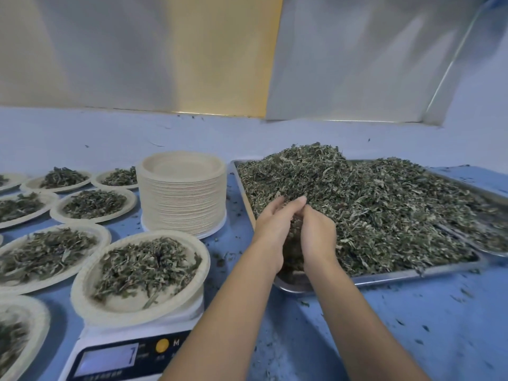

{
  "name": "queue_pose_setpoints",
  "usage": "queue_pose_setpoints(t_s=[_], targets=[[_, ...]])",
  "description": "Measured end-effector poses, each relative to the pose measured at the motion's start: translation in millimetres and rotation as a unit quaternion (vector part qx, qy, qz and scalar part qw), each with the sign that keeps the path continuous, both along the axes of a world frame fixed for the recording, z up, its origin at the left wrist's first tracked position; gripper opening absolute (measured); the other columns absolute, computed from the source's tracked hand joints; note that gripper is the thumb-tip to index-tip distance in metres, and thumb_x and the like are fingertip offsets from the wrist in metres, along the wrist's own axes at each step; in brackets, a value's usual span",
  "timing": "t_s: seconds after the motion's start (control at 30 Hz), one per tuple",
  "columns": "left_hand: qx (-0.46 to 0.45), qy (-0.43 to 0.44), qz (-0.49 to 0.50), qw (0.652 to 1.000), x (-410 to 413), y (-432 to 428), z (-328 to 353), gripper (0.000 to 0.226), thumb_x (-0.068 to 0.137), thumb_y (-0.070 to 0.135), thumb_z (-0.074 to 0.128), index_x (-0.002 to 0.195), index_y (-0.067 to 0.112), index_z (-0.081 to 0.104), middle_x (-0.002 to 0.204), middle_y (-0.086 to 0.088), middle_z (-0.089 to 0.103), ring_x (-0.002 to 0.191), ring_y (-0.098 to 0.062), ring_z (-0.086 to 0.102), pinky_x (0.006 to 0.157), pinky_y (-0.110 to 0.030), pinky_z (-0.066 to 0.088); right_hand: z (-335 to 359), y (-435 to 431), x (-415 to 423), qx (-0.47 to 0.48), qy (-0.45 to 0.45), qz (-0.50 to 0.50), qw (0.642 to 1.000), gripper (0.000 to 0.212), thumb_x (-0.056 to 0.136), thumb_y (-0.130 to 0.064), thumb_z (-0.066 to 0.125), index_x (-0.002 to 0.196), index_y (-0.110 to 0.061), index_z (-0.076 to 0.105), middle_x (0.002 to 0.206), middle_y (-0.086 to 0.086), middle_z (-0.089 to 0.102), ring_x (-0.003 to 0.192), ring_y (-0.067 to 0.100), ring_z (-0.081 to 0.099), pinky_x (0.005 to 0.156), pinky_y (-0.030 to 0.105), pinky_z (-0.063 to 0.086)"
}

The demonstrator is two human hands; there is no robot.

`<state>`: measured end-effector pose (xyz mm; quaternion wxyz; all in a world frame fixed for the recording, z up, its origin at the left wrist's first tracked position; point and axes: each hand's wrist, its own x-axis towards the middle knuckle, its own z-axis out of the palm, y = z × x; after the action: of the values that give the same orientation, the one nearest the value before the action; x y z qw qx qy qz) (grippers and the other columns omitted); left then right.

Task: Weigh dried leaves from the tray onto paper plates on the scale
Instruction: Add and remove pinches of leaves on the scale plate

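- Now the left hand (270, 232) and right hand (316, 237) cup together round dried leaves (371, 204) in the tray (412, 274).
- Lift slowly, then sprinkle onto the paper plate (79, 287).

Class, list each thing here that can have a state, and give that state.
Left hand: cupped around dried leaves.
Right hand: cupped around the same leaves, touching the left hand.
Tray: heaped with leaves.
Scale: on, display shows 7.
Plate on scale: filled with leaves.
Plate stack: top plate empty.
Other plates: filled with leaves.
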<state>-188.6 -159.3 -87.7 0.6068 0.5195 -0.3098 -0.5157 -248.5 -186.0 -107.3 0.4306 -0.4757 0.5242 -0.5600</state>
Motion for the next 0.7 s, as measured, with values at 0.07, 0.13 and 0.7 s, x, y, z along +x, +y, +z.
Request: queue_pose_setpoints(t_s=[0.07, 0.13, 0.7], targets=[[-0.001, 0.003, -0.028, 1.000, 1.0, 1.2, 0.6, 0.053, 0.084, 0.049, 0.062, 0.130, 0.025, 0.055, 0.139, 0.008, 0.047, 0.127, -0.011, 0.041, 0.092, -0.027, 0.030, -1.7, 1.5, -0.1, -0.032, 0.018, 0.005, 0.999, 0.033, 0.089, -0.018, 0.051, 0.065, -0.034, 0.066, 0.066, -0.019, 0.064, 0.069, 0.004, 0.058, 0.069, 0.030, 0.047], [-0.018, 0.021, -0.043, 0.999, 0.9, 0.2, 0.4, 0.048, 0.092, 0.050, 0.048, 0.132, 0.024, 0.053, 0.143, 0.008, 0.044, 0.133, -0.008, 0.035, 0.098, -0.025, 0.024, -3.5, 2.2, -0.1, -0.054, 0.022, 0.001, 0.998, 0.033, 0.089, -0.010, 0.051, 0.072, -0.034, 0.066, 0.078, -0.019, 0.066, 0.077, 0.004, 0.060, 0.076, 0.027, 0.048], [-0.065, 0.039, 0.001, 0.997, 9.7, 6.7, -0.5, 0.033, 0.097, 0.011, 0.045, 0.127, 0.013, 0.056, 0.093, -0.004, 0.066, 0.079, -0.011, 0.058, 0.072, -0.025, 0.045, -1.9, 6.8, 11.4, -0.050, -0.055, 0.015, 0.997, 0.027, 0.085, -0.003, 0.050, 0.081, -0.024, 0.068, 0.085, 0.003, 0.070, 0.076, 0.016, 0.063, 0.071, 0.034, 0.052]])
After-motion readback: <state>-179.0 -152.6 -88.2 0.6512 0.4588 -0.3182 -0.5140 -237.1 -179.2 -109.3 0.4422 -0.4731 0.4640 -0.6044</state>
